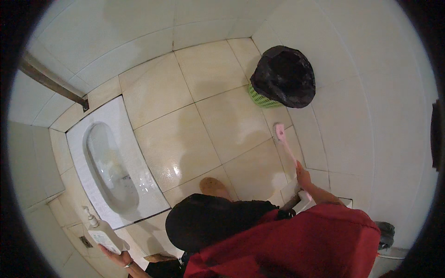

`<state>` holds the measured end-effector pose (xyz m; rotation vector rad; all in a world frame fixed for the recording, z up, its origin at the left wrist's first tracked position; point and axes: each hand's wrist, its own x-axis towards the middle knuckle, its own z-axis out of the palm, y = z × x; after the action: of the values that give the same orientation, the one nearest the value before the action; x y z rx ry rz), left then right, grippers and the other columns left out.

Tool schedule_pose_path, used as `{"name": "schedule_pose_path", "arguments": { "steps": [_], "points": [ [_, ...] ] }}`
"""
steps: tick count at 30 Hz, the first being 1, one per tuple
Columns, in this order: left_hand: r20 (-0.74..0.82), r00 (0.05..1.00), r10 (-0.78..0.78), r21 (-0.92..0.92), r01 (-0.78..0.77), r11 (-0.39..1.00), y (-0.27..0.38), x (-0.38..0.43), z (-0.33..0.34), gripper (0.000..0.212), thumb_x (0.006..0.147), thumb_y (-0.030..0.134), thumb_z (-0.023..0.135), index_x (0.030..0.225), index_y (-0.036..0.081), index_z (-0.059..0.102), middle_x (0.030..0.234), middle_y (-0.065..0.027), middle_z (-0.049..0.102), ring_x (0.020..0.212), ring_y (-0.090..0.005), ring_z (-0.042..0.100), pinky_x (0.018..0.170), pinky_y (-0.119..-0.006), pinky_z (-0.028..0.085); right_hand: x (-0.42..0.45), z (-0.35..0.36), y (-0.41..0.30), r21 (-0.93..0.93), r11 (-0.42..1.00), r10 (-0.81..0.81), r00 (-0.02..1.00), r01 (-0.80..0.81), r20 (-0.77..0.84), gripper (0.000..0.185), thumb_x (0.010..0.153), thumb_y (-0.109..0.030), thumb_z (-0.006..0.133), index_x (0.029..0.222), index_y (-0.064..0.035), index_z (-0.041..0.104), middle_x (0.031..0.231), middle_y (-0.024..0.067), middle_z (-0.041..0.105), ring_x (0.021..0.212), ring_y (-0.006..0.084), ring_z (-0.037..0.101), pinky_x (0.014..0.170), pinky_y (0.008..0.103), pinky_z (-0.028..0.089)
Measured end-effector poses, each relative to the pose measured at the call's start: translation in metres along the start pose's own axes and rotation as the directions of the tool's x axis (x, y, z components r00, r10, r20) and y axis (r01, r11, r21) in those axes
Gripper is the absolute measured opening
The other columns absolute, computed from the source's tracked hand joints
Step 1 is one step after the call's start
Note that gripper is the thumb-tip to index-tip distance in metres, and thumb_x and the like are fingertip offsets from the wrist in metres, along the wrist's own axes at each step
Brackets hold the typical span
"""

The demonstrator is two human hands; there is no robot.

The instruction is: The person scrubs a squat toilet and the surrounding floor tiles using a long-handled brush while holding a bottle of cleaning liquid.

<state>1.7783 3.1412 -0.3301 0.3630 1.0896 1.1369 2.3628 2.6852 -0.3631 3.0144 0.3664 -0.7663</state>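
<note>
My left hand, at the lower left, holds a white pump bottle that bears writing. The bottle's pump head points up, near the lower corner of a white squat toilet pan. Water and some froth show in its bowl. My right hand is shut around the handle of a pink scrubbing brush. The brush head is over the floor tiles by the right wall, below the waste basket. I cannot tell whether its bristles touch the floor.
A green plastic basket with a black bin liner stands near the back right corner. A pipe runs down to the floor behind the toilet pan. A floor drain lies at the lower left. Tiled walls surround the beige floor.
</note>
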Motion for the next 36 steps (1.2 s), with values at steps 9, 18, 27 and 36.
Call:
{"name": "schedule_pose_path", "arguments": {
  "steps": [9,18,27,36],
  "points": [
    [-0.131,0.991,-0.037,0.032,0.042,0.999,-0.015,0.022,-0.015,0.048,0.081,0.037,0.044,0.119,0.010,0.036,0.117,-0.0039,0.043,0.103,-0.0204,0.043,0.084,-0.034,0.037,0.114,-0.032,-0.102,-0.123,0.975,-0.202,0.969,0.185,-0.141,0.042,0.084,-0.025,0.034,0.125,-0.0183,0.026,0.068,0.0179,0.055,0.059,0.0359,0.052,0.054,0.0453,0.040],
    [-0.236,0.970,-0.062,0.083,0.084,0.993,-0.015,0.019,-0.007,0.046,0.082,0.036,0.042,0.119,0.009,0.036,0.119,-0.0040,0.042,0.104,-0.0200,0.043,0.086,-0.034,0.036,0.232,-0.086,-0.117,-0.309,0.937,-0.236,0.945,0.160,-0.226,0.043,0.083,-0.019,0.033,0.124,-0.0154,0.024,0.079,0.0230,0.055,0.070,0.0363,0.054,0.062,0.0444,0.042],
    [-0.417,0.903,0.106,0.089,-0.075,0.993,-0.022,-0.004,0.026,0.051,0.082,0.032,0.042,0.125,0.007,0.028,0.127,-0.0059,0.032,0.115,-0.0231,0.032,0.093,-0.036,0.029,0.017,-0.046,0.059,-0.576,0.814,0.221,0.956,-0.071,0.194,0.069,0.076,-0.009,0.042,0.129,-0.0074,-0.002,0.078,0.0237,0.056,0.067,0.0347,0.056,0.061,0.0419,0.044],
    [-0.265,0.956,-0.124,-0.019,0.123,0.992,-0.037,0.028,0.007,0.050,0.082,0.025,0.042,0.125,0.006,0.025,0.127,-0.0062,0.030,0.113,-0.0215,0.034,0.092,-0.034,0.030,0.179,-0.070,-0.108,-0.202,0.979,-0.041,0.999,0.039,-0.004,0.059,0.079,-0.012,0.039,0.129,-0.0099,0.007,0.091,0.0242,0.053,0.070,0.0335,0.054,0.056,0.0389,0.044]
  ]
}}
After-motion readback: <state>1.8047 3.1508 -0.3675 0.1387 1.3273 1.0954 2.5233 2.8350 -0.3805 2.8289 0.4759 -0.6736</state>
